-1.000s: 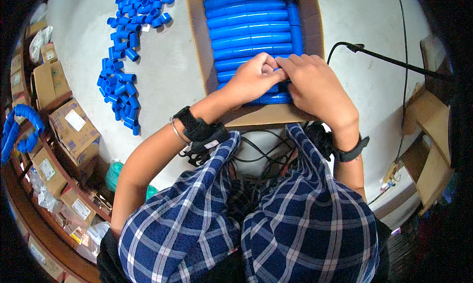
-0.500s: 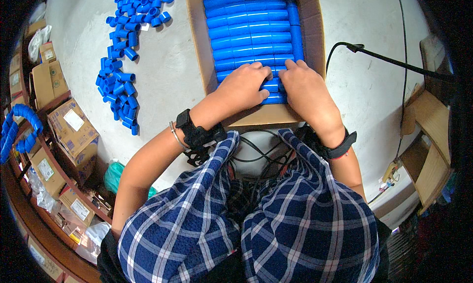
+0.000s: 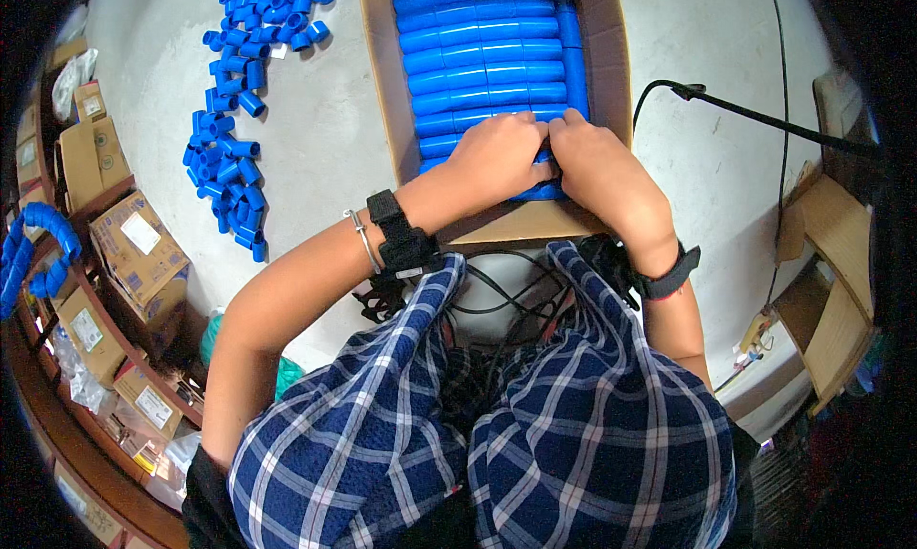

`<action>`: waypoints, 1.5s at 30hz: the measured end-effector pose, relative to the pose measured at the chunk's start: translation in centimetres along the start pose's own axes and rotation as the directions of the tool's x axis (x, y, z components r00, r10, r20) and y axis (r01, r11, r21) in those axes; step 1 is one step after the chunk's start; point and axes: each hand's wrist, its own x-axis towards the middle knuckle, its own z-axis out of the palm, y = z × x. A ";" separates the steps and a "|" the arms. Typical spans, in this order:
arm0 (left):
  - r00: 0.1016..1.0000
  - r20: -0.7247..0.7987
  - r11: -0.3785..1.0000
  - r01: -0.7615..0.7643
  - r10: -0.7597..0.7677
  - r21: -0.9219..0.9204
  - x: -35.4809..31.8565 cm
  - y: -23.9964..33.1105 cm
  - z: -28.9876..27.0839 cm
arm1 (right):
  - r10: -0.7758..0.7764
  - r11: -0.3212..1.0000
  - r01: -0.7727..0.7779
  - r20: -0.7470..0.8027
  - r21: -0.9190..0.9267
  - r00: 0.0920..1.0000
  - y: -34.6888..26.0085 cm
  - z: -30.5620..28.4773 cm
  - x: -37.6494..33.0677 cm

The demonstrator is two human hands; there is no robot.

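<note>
An open cardboard box (image 3: 511,227) stands in front of me, packed with rows of short blue pipe couplings (image 3: 485,73) laid end to end. Along its right wall another line of couplings (image 3: 575,76) runs crosswise to the rows. Over the near rows, my left hand (image 3: 503,150) has its fingers curled down onto a coupling near the right side. Close against it, my right hand (image 3: 594,165) is also closed, fingertips on the same spot. Between the two hands only a little blue shows; most of the gripped piece is hidden beneath the fingers.
Loose blue couplings (image 3: 229,157) lie scattered on the pale floor left of the box. Cardboard cartons (image 3: 138,243) fill a shelf at far left, where a blue coiled strip (image 3: 43,229) hangs. A black cable (image 3: 745,119) crosses at right, above an open carton (image 3: 826,291).
My left hand has shifted right, up against my right hand, and its fingers have curled in further. My right hand has closed slightly and stays near the same place.
</note>
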 end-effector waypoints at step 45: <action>0.999 0.004 0.998 0.053 -0.053 0.013 -4.6 1.4 -4.7 | -0.206 0.977 0.212 -0.240 0.000 0.949 -1.2 1.2 0.7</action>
